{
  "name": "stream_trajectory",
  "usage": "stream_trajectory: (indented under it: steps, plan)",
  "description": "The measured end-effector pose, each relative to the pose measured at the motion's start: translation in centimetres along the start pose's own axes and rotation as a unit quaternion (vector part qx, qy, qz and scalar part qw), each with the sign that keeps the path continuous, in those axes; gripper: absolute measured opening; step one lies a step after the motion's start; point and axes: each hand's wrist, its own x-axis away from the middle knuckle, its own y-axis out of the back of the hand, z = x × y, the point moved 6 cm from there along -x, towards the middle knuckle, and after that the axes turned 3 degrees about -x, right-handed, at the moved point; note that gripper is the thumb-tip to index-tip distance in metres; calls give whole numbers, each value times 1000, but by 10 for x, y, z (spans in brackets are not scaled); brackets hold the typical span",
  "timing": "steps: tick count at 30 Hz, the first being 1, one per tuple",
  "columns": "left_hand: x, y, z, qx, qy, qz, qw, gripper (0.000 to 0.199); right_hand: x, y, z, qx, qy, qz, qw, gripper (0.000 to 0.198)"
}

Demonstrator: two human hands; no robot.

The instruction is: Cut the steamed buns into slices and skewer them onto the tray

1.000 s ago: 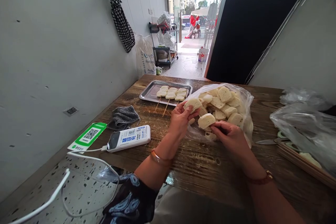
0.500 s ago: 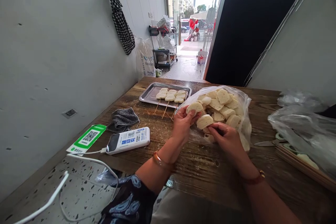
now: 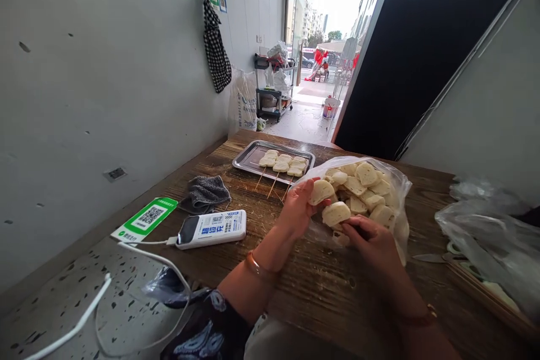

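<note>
My left hand [image 3: 297,207] is closed on a pale, rounded slice [image 3: 321,192] that looks like steamed bun, its fingers on the near side. My right hand [image 3: 375,242] pinches the right edge of a second bun slice [image 3: 336,213], just below and right of the first. I cannot tell whether a stick is in its fingers. Right behind both hands, an open clear plastic bag [image 3: 400,208] bulges with many similar slices [image 3: 366,174]. Farther left, a metal tray [image 3: 248,162] carries several slices [image 3: 282,165] on thin wooden skewers [image 3: 273,185], whose ends stick out over the near rim.
On the left lie a grey cloth [image 3: 206,194], a white power bank [image 3: 219,230] with a cable, and a green code card [image 3: 145,219]. At right are a knife blade [image 3: 428,258] and a crumpled plastic bag [image 3: 489,225]. The wall [image 3: 105,95] borders the table's left side.
The camera view has shifted, so the scene sits slightly lower and farther right. Both hands still hold their slices, in nearly the same pose.
</note>
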Motion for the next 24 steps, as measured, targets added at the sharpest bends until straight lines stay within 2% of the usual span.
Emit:
stream_trajectory:
  steps: [4,8,16,19,24]
  plan:
    - [5,-8,2,-34,-12,34,999,53,0,4,1,20,-3,-3,1000,24]
    - [6,-6,5,-89,-49,20,995,48,0,10,1,28,-22,-27,999,26]
    - [8,-1,7,-210,-100,-3,972,36,-3,10,0,41,-16,-19,999,32]
    - [9,-2,9,-198,-92,-4,976,35,-3,11,-3,50,-15,-22,998,31]
    - [12,-7,8,-113,-81,4,990,39,-1,11,-8,38,-25,-33,998,31]
